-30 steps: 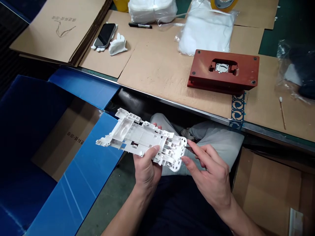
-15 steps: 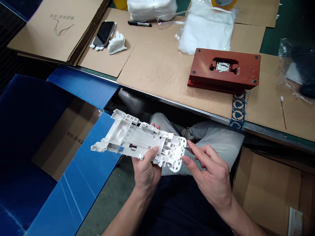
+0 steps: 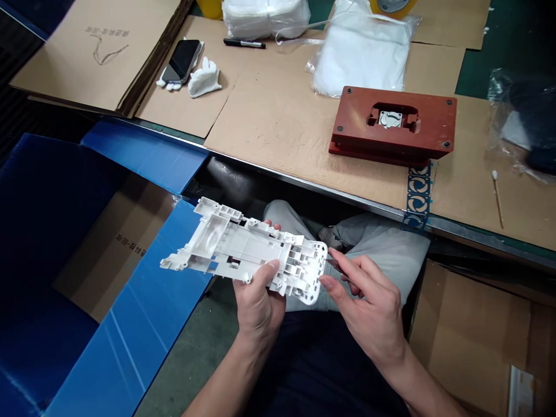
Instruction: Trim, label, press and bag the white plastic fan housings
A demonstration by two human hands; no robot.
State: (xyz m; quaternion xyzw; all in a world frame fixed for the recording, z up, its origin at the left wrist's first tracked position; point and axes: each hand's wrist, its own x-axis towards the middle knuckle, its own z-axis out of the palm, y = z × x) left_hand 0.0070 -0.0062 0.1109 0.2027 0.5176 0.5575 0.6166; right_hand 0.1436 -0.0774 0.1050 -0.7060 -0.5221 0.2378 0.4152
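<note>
Reference: clock centred on my hands; 12 o'clock points straight ahead, over the table.

Risk, slip: if the blade (image 3: 334, 264) skids along the rim of the part (image 3: 243, 246), it could run toward my left thumb (image 3: 273, 266) or score the plastic (no glove on either hand).

Risk, breakage: too much lever force at the blade could crack the thin ribs at that end of the part.

Risk, drop: if my left grip loosens under blade pressure, the part could tip toward the bin (image 3: 143, 156) at 9 o'clock.

Left hand (image 3: 258, 301): closed around the part from below, gripping it; thumb on top, fingertips (image 3: 273, 222) showing past the far edge; wrist low, forearm rising from 7 o'clock.

Right hand (image 3: 369, 301): pinching the blade between thumb and fingers, its tip at the rim of the part; forearm rising from 5 o'clock. (The blade's handle is hidden by my fingers.)

Part: held over my lap, tilted, at the center of the clock.

Nearby: fixture (image 3: 391, 133) on the table at 1 o'clock; phone (image 3: 181, 61) at 11 o'clock; carton (image 3: 469, 341) at 4 o'clock.
</note>
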